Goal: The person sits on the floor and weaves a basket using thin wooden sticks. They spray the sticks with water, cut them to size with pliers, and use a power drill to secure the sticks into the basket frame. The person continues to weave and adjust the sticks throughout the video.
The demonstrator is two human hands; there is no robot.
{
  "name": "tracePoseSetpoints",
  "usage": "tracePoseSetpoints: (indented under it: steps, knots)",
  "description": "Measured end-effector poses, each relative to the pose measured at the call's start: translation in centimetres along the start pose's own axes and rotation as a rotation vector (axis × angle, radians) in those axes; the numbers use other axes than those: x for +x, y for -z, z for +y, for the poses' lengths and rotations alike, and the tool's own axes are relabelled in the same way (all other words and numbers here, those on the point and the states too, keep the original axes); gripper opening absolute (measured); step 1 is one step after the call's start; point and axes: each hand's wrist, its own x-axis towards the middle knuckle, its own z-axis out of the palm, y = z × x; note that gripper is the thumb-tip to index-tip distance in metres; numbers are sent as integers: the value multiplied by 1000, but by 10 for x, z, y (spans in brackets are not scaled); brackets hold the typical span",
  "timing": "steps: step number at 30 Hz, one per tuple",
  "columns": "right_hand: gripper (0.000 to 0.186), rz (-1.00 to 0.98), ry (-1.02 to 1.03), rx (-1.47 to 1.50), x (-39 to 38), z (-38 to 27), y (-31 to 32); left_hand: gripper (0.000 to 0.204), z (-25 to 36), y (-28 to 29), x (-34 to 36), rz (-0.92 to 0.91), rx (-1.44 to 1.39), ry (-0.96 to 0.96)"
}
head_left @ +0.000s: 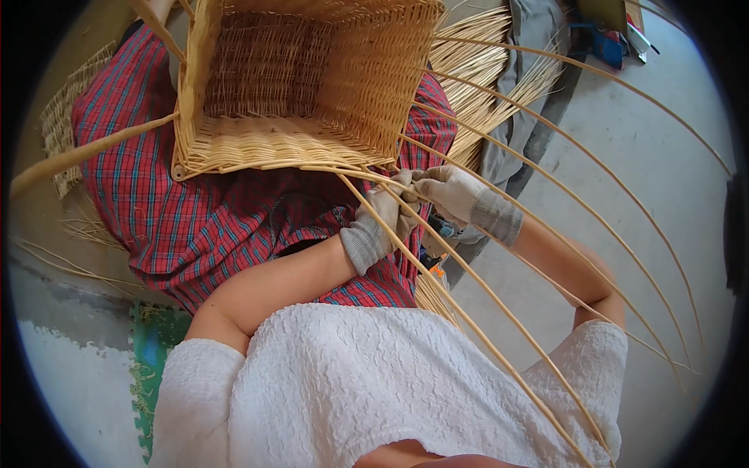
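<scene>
A square wicker basket (300, 140) rests on my lap with its opening toward me. Long pale wicker rods (538, 168) stick out from its rim and bend away to the right and toward me. At the basket's near right corner, my left hand (388, 212), in a pale work glove, is closed around the rods beneath the rim. Right beside it, touching it, my gloved right hand (449, 189) pinches a rod at the same corner. The rods and rim partly cover the fingertips of both hands.
A bundle of loose wicker rods (476, 58) lies on grey cloth (538, 35) behind the basket to the right. A red checked cloth (140, 171) covers my lap. Blue items (608, 47) are on the concrete floor at the far right. A green mat (156, 331) is at the left.
</scene>
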Motion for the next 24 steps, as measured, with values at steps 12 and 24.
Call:
tracePoseSetpoints:
  steps: [12,24]
  knots:
    - [33,96,37,-90,8,8,-7,22,-6,11,5,89,-145,16]
    - [27,123,127,-9,26,28,-12,24,2,-26,-4,390,-51,3]
